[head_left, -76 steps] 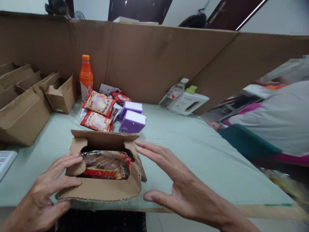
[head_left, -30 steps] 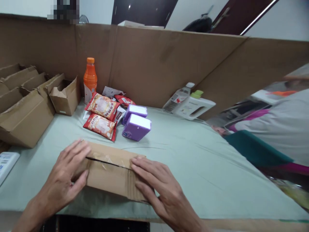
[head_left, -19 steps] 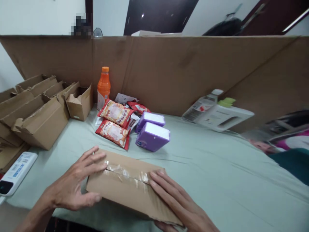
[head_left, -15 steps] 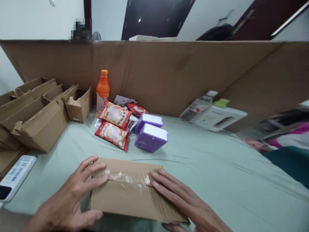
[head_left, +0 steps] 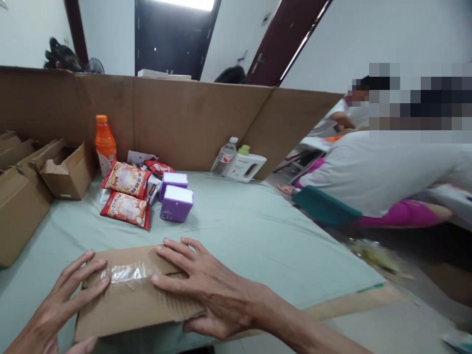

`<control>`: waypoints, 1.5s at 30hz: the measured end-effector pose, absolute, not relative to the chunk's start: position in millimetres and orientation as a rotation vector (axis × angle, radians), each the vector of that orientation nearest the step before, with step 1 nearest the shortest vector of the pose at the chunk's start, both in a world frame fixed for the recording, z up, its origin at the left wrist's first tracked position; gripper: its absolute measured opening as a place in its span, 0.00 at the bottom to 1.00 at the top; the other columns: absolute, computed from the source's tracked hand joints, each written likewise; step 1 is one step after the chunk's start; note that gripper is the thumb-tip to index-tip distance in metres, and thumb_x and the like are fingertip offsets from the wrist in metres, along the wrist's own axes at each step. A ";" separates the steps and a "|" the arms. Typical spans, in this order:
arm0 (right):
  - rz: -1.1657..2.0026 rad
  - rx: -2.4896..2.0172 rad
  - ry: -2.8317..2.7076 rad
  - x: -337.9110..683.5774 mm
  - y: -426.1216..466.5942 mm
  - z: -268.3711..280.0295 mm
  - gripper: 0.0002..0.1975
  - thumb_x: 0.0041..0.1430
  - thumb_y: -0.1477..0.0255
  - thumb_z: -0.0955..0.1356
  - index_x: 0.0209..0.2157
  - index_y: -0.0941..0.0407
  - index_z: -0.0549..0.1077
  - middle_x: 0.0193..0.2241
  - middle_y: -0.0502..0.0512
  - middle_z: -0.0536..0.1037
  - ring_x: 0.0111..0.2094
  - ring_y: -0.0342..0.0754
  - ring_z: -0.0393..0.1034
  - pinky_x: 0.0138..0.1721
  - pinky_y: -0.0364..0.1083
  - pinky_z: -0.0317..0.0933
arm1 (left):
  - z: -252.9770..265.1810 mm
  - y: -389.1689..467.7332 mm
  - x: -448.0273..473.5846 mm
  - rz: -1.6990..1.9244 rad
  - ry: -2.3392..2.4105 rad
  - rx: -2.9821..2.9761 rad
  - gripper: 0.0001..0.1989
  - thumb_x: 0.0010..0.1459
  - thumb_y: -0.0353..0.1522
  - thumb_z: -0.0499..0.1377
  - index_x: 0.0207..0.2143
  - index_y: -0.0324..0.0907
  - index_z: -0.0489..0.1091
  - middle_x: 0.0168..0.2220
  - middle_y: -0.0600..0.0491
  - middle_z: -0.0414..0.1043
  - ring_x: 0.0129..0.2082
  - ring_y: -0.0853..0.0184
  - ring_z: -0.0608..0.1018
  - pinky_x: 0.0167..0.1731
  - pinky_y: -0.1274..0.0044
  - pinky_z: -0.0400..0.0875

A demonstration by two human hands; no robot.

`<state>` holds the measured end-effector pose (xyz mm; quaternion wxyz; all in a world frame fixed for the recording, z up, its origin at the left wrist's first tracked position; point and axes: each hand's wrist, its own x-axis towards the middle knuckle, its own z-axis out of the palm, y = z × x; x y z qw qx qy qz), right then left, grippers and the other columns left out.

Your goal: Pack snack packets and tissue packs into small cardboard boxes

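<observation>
A taped cardboard box lies on the green cloth at the near edge, a strip of shiny clear tape across its top. My left hand holds its left end, fingers on top and thumb at the near left corner. Across the right end spreads my right hand, its fingertips on top by the tape and its thumb down at the near side. Beyond the box are two red snack packets and two purple-and-white packs.
Open cardboard boxes stand at the left, beside an orange drink bottle. A clear bottle and a white jug lean by the cardboard wall. A person sits beyond the table's right edge.
The view has swung right, bringing the seated person into sight. My right hand has shifted farther onto the box's top, fingers more spread. My left hand stays at the left end.
</observation>
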<state>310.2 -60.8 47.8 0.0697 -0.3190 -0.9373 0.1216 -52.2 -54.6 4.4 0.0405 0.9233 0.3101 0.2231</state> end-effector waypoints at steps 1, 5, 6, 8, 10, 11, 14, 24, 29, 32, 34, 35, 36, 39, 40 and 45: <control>0.371 -0.975 -2.800 312.5 -63.8 48.0 0.45 0.48 0.60 0.77 0.68 0.46 0.64 0.71 0.67 0.57 0.70 0.71 0.51 0.65 0.71 0.46 | 5.9 -51.6 -48.7 0.667 0.938 2.831 0.29 0.68 0.37 0.52 0.70 0.50 0.58 0.71 0.46 0.57 0.73 0.45 0.57 0.57 0.48 0.72; 0.382 -1.144 -2.725 335.0 -86.0 47.2 0.43 0.49 0.63 0.75 0.68 0.45 0.65 0.72 0.66 0.56 0.70 0.70 0.51 0.64 0.68 0.50 | 14.0 -34.5 -13.3 0.635 0.775 2.818 0.27 0.71 0.41 0.50 0.70 0.52 0.56 0.72 0.48 0.56 0.74 0.48 0.55 0.60 0.49 0.69; 0.343 -1.201 -2.694 346.7 -95.5 43.7 0.43 0.49 0.65 0.75 0.68 0.45 0.64 0.72 0.66 0.56 0.70 0.69 0.52 0.64 0.68 0.51 | 14.5 -30.4 0.4 0.620 0.740 2.807 0.28 0.72 0.42 0.49 0.71 0.53 0.55 0.74 0.49 0.53 0.74 0.49 0.54 0.61 0.50 0.68; 0.200 -1.344 -2.606 380.5 -118.4 30.9 0.44 0.52 0.67 0.73 0.70 0.45 0.62 0.72 0.65 0.56 0.69 0.67 0.55 0.64 0.66 0.54 | 11.8 -22.7 29.9 0.610 0.701 2.784 0.30 0.73 0.46 0.48 0.73 0.53 0.49 0.77 0.48 0.40 0.75 0.50 0.52 0.62 0.52 0.67; 0.015 -1.551 -2.460 427.9 -141.0 14.2 0.42 0.56 0.66 0.71 0.71 0.44 0.59 0.72 0.63 0.59 0.68 0.65 0.58 0.62 0.63 0.58 | 2.7 -14.7 56.4 0.601 0.693 2.771 0.35 0.72 0.50 0.47 0.75 0.52 0.41 0.78 0.46 0.28 0.75 0.48 0.51 0.63 0.53 0.66; -0.067 -1.692 -2.357 455.1 -149.8 6.7 0.39 0.59 0.64 0.70 0.71 0.44 0.60 0.70 0.63 0.61 0.67 0.64 0.61 0.60 0.62 0.61 | -4.4 -10.3 66.8 0.579 0.697 2.776 0.37 0.72 0.51 0.48 0.75 0.51 0.39 0.78 0.45 0.25 0.75 0.48 0.50 0.64 0.53 0.66; -0.164 -2.200 -1.981 535.2 -157.4 -4.0 0.37 0.58 0.57 0.68 0.68 0.52 0.67 0.66 0.69 0.68 0.62 0.68 0.66 0.57 0.64 0.64 | -35.2 5.4 83.8 0.438 0.743 2.863 0.37 0.71 0.46 0.53 0.75 0.52 0.39 0.78 0.43 0.31 0.74 0.48 0.53 0.64 0.55 0.67; -0.077 -2.706 -1.372 659.1 4.7 11.4 0.39 0.59 0.56 0.69 0.69 0.52 0.62 0.65 0.72 0.67 0.59 0.74 0.66 0.50 0.66 0.63 | -113.0 20.8 79.4 0.577 0.863 3.139 0.31 0.68 0.42 0.57 0.71 0.49 0.58 0.71 0.41 0.60 0.65 0.46 0.70 0.57 0.56 0.74; -0.103 -2.683 -1.314 675.7 56.1 6.9 0.42 0.59 0.53 0.68 0.69 0.59 0.59 0.63 0.77 0.69 0.60 0.71 0.66 0.50 0.63 0.62 | -111.7 18.6 80.9 0.643 0.831 3.272 0.33 0.67 0.42 0.56 0.72 0.48 0.57 0.72 0.42 0.58 0.64 0.49 0.72 0.54 0.61 0.76; -0.080 -2.657 -1.354 670.4 56.9 11.7 0.40 0.64 0.47 0.61 0.66 0.62 0.64 0.60 0.77 0.71 0.60 0.68 0.66 0.50 0.61 0.59 | -108.8 17.0 82.8 0.566 0.844 3.160 0.34 0.65 0.41 0.58 0.72 0.46 0.57 0.71 0.39 0.57 0.65 0.44 0.70 0.56 0.57 0.75; -0.076 -2.658 -1.361 662.1 53.1 17.5 0.41 0.65 0.46 0.60 0.63 0.65 0.66 0.59 0.82 0.71 0.61 0.71 0.65 0.50 0.64 0.58 | -104.8 11.6 85.6 0.433 0.870 2.990 0.34 0.64 0.39 0.61 0.71 0.46 0.59 0.71 0.36 0.57 0.67 0.40 0.67 0.59 0.50 0.71; -0.102 -2.664 -1.339 657.4 51.3 19.8 0.41 0.66 0.47 0.60 0.63 0.68 0.66 0.59 0.86 0.70 0.61 0.74 0.64 0.50 0.67 0.58 | -102.6 8.1 87.4 0.369 0.888 2.903 0.35 0.63 0.38 0.63 0.70 0.46 0.60 0.71 0.35 0.56 0.68 0.39 0.66 0.60 0.47 0.69; -0.161 -2.651 -1.313 652.2 49.6 20.9 0.41 0.67 0.48 0.59 0.63 0.71 0.66 0.59 0.89 0.69 0.62 0.76 0.63 0.50 0.69 0.57 | -100.6 4.5 89.3 0.323 0.907 2.833 0.35 0.61 0.37 0.64 0.69 0.46 0.61 0.72 0.34 0.55 0.69 0.38 0.64 0.61 0.46 0.67; -0.461 -2.363 -1.298 626.0 41.5 9.6 0.40 0.68 0.47 0.55 0.59 0.69 0.70 0.59 0.90 0.68 0.64 0.76 0.61 0.53 0.73 0.57 | -96.9 -5.2 93.2 0.302 0.972 2.729 0.38 0.57 0.39 0.68 0.69 0.47 0.62 0.73 0.36 0.52 0.71 0.40 0.61 0.63 0.47 0.65; -0.527 -2.183 -1.341 610.0 35.2 0.0 0.39 0.67 0.45 0.54 0.55 0.64 0.74 0.59 0.87 0.70 0.64 0.74 0.63 0.55 0.73 0.59 | -96.0 -7.5 93.2 0.320 0.988 2.705 0.39 0.57 0.40 0.69 0.68 0.47 0.62 0.73 0.36 0.52 0.71 0.40 0.61 0.64 0.48 0.65; 0.083 -1.640 -1.738 460.4 -22.8 -67.5 0.20 0.63 0.49 0.64 0.41 0.47 0.80 0.41 0.61 0.85 0.43 0.63 0.80 0.49 0.65 0.73 | -82.9 2.4 72.8 0.561 1.152 2.571 0.38 0.62 0.41 0.65 0.71 0.49 0.57 0.74 0.41 0.49 0.73 0.47 0.57 0.66 0.54 0.64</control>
